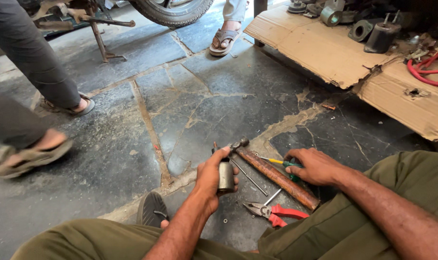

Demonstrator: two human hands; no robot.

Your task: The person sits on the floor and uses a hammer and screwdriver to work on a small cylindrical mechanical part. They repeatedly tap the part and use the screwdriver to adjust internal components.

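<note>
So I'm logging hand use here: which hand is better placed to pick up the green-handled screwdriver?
Probably the right hand: it rests on the green-handled screwdriver beside the rusty hammer. The left hand is already closed around a grey metal cylinder, so it is not free.

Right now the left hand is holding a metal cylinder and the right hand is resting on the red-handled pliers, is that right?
Not quite. The left hand does hold the metal cylinder, but the right hand rests on a green-handled screwdriver, not the red-handled pliers, which lie untouched on the floor nearer the person. The head view shows it.
</note>
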